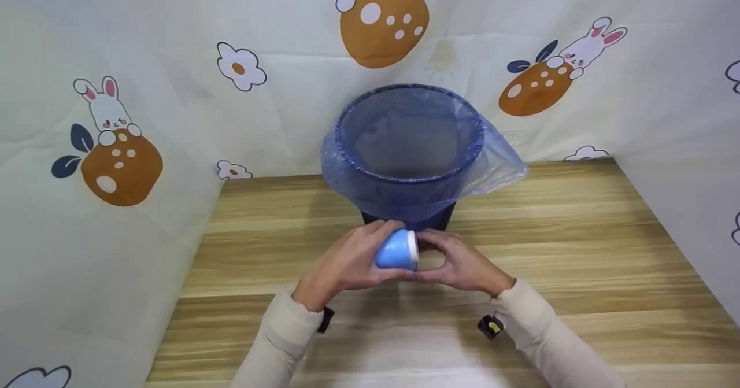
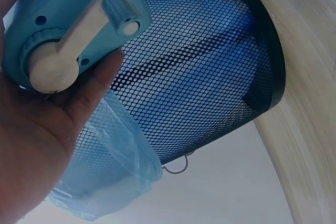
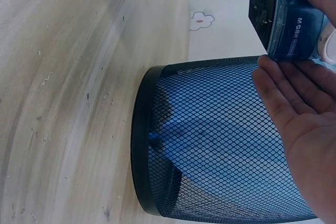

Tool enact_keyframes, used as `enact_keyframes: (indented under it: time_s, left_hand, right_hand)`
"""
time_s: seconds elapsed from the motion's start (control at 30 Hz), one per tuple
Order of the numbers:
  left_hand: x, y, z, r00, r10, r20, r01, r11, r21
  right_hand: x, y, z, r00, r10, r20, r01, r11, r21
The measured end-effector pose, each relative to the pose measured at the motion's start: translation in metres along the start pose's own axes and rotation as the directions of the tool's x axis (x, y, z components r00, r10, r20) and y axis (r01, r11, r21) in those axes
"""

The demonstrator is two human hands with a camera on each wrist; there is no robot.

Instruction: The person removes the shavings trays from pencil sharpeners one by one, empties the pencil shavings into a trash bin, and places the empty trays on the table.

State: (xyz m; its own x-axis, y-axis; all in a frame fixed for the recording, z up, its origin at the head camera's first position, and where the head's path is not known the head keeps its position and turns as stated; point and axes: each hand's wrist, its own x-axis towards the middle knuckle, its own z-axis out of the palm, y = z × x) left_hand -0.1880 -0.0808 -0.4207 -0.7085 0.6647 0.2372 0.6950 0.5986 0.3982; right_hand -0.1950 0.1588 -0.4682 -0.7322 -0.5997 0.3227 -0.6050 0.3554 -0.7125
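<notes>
A blue hand-crank pencil sharpener point(image 1: 396, 249) is held up in front of the mesh bin. My left hand point(image 1: 357, 255) grips its body, thumb on the near side and fingers over the far side. The left wrist view shows its white crank arm point(image 2: 84, 30) with a blue knob point(image 2: 119, 11). From the right, my right hand point(image 1: 459, 261) curls thumb and fingers at the sharpener's white-rimmed end. In the right wrist view, its fingertips point(image 3: 268, 64) meet the edge of the clear blue shavings drawer point(image 3: 298, 27). The drawer's inside is dark and hard to make out.
Behind the hands stands a black mesh bin point(image 2: 205, 66) lined with a blue plastic bag point(image 1: 491, 156), its mouth facing up. It stands on a wood-grain table point(image 1: 578, 232), against a printed cloth point(image 1: 277, 116) that encloses the back and sides.
</notes>
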Motion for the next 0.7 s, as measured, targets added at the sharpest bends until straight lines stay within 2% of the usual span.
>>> enact_keyframes:
  time_s: [0.23,0.7]
  left_hand:
    - [-0.0019,0.0001,-0.0007,0.999,-0.028,0.047,0.028,1.0,-0.013]
    - [-0.0018,0.0018,-0.0008,0.998,-0.012,0.057,0.014,0.999,-0.031]
  right_hand:
    - [0.0002,-0.0005,-0.0018,0.999,0.029,0.046,-0.03,0.999,0.031]
    - [-0.001,0.002,-0.0036,0.995,0.049,0.085,-0.056,0.995,0.084]
